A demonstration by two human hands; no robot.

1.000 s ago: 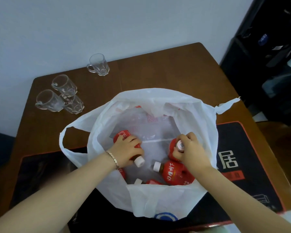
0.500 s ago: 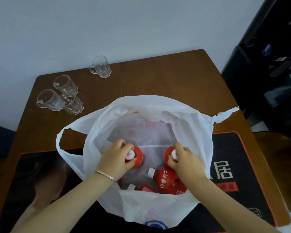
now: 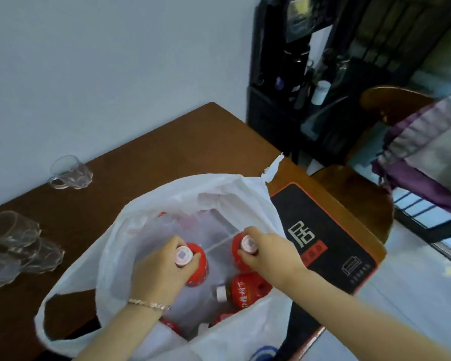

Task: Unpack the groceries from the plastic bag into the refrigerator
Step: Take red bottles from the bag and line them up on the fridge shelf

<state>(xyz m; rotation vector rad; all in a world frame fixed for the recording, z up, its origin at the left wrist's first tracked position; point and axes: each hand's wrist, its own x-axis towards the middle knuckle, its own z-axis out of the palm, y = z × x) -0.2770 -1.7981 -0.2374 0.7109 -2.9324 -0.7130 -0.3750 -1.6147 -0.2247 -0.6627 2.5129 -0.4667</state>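
Observation:
A white plastic bag stands open on the brown table. Inside are several red-labelled drink bottles with white caps. My left hand grips the neck of one upright bottle in the bag's middle. My right hand grips the neck of a second upright bottle just to its right. A third bottle lies on its side below them, and parts of others show at the bag's bottom.
Clear glass mugs stand on the table: one at the back and a cluster at the left edge. A black mat with red trim lies under the bag. A dark shelf unit and a wooden chair stand to the right.
Both hands turned their bottles upright and now hold them by the necks. My view has swung to the right, bringing the shelf unit and chair into sight.

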